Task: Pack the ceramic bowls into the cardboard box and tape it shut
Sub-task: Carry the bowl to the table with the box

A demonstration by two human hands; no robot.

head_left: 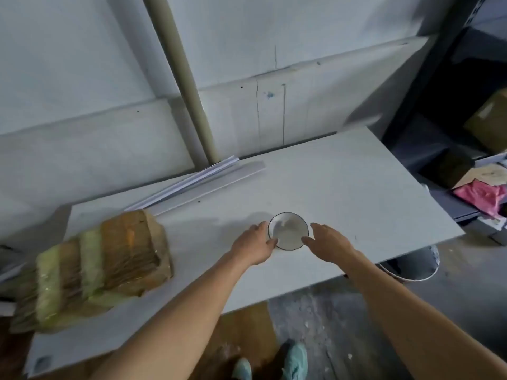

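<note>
On worktop, centre: bowl between both grips.
Left grip and right grip, both released, fingers spread, sit at opposite rims; taped cardboard lies well apart at left, white strips behind, bucket below the right edge.

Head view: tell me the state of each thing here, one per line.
bowl: upright, empty, on the table between both hands.
left hand: fingers relaxed, thumb at the bowl's rim.
right hand: fingers relaxed beside the bowl; contact unclear.
cardboard bundle: lying on the table, wrapped in tape bands, blurred.
bucket: upright on the floor, partly under the table.
</note>
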